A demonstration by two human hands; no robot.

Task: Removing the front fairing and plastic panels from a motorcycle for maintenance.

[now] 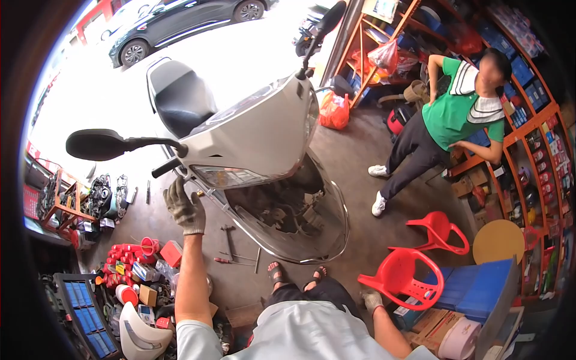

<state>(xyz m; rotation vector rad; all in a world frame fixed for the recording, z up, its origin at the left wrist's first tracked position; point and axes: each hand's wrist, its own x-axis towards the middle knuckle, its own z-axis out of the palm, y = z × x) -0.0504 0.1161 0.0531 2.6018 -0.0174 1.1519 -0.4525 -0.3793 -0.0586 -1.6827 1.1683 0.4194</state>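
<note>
A pale scooter [252, 129] stands before me, its front panel off and wiring [294, 213] showing inside the opening. My left hand [184, 207], in a grey knitted glove, is raised just below the black handlebar grip [166, 167]. Its fingers are stretched with the thumb apart, and I see nothing in them; whether the fingertips touch the scooter I cannot tell. Down by my right side hangs my right hand [372, 299], also gloved, close to a red plastic chair [403, 277]. Its fingers look loose, with no object visible in them.
A hammer [228, 241] and a screwdriver [233, 261] lie on the floor near my feet. At the left are red parts [123, 264] and a white panel [143, 333]. A person in green [459, 114] stands at the right by orange shelves [531, 129], beyond another red chair [441, 233].
</note>
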